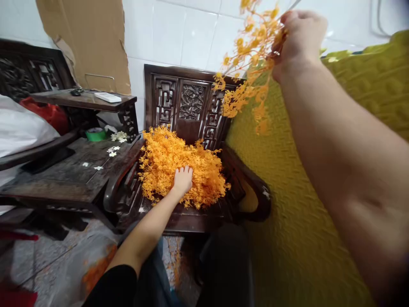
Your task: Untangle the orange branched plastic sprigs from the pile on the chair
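A large heap of orange artificial flower sprigs [166,157] lies on the seat of a dark carved wooden chair [204,224]. My left hand [183,180] presses into the front of the heap, its fingers curled into the sprigs and partly buried. Raised high at the upper right, my right hand [300,40] is closed around a loose orange flower sprig [252,55], which hangs down to the left of it. The stems inside the right fist are mostly hidden.
Left of the chair stands a dark wooden side table [105,155] with green tape [96,134], small pale flowers [112,154] and a white remote [108,97]. A mustard textured cover [281,213] rises on the right. Cardboard [92,38] leans against the tiled wall.
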The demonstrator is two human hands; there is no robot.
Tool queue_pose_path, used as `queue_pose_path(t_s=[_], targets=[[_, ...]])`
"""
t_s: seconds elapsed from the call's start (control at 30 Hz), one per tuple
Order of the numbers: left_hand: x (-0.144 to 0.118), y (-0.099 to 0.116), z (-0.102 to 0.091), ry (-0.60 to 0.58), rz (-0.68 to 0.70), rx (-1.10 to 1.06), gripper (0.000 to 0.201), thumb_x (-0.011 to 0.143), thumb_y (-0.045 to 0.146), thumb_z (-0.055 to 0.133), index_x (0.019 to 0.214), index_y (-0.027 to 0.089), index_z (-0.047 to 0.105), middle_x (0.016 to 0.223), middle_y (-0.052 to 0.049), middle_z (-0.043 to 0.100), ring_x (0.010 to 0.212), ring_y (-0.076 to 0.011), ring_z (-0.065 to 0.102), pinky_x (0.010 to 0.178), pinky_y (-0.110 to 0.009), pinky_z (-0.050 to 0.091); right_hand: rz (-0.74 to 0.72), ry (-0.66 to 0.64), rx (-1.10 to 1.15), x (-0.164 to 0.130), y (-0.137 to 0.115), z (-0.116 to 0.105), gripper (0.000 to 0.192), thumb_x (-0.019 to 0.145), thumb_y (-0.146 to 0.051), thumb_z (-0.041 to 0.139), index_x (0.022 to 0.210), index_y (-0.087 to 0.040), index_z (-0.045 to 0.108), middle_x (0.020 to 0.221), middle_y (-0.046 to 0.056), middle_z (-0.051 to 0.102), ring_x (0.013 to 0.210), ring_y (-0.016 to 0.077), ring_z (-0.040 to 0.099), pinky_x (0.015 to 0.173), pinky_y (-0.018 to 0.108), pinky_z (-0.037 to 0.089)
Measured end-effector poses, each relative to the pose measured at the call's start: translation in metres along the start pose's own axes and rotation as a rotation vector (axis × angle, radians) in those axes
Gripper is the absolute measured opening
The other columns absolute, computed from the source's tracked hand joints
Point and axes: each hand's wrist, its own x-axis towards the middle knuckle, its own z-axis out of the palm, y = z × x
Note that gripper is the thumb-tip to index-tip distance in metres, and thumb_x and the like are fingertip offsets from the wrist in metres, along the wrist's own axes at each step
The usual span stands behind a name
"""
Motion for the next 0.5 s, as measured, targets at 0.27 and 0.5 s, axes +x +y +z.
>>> queue_pose_path(t_s=[0.27, 0.5], targets=[[-0.018, -0.012, -0.082, -0.149, 0.137, -0.135, 0.095, 0.082, 0.067, 0.076, 0.154, 0.012, 0.051, 0.169, -0.023, 0.040, 0.145, -0.0394, 0.054, 0.114, -0.048, 0.050, 0.166, -0.058, 0.095, -0.117, -0.005, 0.030, 0.014, 0.090, -0.004, 0.067, 0.080, -0.012, 0.071, 0.057, -0.005, 0.054, 0.047, 0.0063, 0.045, 0.045, 0.023, 0.032], [-0.011, -0.021, -0.187, 0.326, 0.054, -0.603, 0.076, 0.086, 0.070, 0.070, 0.139, 0.016, 0.063, 0.138, -0.018, 0.070, 0.128, -0.0330, 0.067, 0.115, -0.049, 0.052, 0.357, -0.120, 0.525, -0.194, 0.013, 0.039, 0.007, 0.091, -0.028, 0.069, 0.093, -0.021, 0.068, 0.089, 0.001, 0.059, 0.064, 0.0073, 0.052, 0.055, 0.021, 0.047]])
